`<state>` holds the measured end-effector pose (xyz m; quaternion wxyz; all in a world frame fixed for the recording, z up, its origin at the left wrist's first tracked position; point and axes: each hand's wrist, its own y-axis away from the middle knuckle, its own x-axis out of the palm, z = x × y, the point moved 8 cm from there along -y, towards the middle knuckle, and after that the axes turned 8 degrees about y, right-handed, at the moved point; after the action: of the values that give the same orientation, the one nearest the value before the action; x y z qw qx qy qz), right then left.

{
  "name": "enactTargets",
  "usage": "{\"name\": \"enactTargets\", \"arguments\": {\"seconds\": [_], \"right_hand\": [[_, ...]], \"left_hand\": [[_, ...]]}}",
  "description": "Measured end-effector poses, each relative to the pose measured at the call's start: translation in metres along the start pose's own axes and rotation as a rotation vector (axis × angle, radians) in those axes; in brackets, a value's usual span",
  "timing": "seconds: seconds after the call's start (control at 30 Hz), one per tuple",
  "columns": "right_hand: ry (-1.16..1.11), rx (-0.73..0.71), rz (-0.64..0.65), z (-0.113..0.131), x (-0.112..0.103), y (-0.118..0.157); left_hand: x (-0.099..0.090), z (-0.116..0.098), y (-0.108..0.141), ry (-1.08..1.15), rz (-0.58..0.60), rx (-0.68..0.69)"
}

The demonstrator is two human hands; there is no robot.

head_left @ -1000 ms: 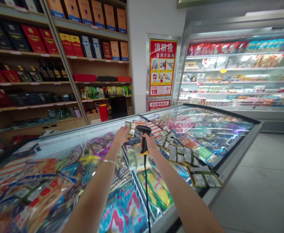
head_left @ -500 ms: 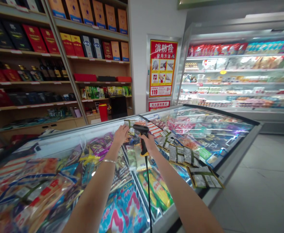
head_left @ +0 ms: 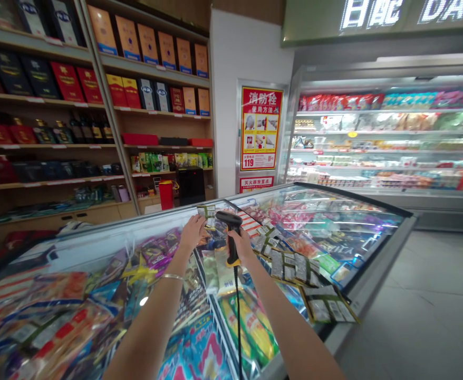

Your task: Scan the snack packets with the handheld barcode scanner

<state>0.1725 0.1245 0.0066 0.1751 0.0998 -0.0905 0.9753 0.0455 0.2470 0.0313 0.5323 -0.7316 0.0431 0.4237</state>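
Note:
My right hand [head_left: 239, 244] is wrapped round the grip of a black and yellow barcode scanner [head_left: 231, 224]. Its cable [head_left: 238, 316] runs down towards me. The scanner's head points left, at a small green and silver food packet [head_left: 208, 212] with a barcode. My left hand [head_left: 193, 232] has its fingers at that packet's left edge and appears to pinch it; the fingertips are partly hidden. Similar packets [head_left: 295, 265] lie in a row on the freezer's glass lid, to the right of my right hand, and another packet [head_left: 328, 304] lies nearest the edge.
A chest freezer [head_left: 374, 274] spans the view, full of bagged food, with corn packs [head_left: 247, 322] below my hands. Shelves of boxed bottles [head_left: 148, 50] stand behind on the left. An open chilled display [head_left: 374, 137] is at the back right.
The view has tilted up, so everything sits lower in it. Both hands, the scanner and the packet hold nearly the same places relative to each other.

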Motion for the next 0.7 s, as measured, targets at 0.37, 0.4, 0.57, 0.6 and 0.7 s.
{"name": "enactTargets", "arguments": {"seconds": [0.37, 0.4, 0.57, 0.6, 0.7], "right_hand": [[-0.164, 0.088, -0.009, 0.013, 0.004, 0.016], [-0.174, 0.088, 0.004, 0.017, 0.009, 0.019], [-0.245, 0.068, 0.121, 0.042, 0.062, 0.041], [-0.268, 0.058, 0.154, 0.047, 0.079, 0.048], [-0.335, 0.069, 0.268, 0.056, 0.137, 0.072]], "left_hand": [[-0.12, -0.038, -0.042, -0.175, 0.095, 0.03], [-0.143, -0.04, -0.045, -0.202, 0.09, 0.042], [-0.267, -0.029, -0.013, -0.379, 0.087, 0.035], [-0.29, -0.023, 0.003, -0.41, 0.084, 0.0], [-0.345, -0.002, 0.065, -0.481, 0.096, -0.152]]}}
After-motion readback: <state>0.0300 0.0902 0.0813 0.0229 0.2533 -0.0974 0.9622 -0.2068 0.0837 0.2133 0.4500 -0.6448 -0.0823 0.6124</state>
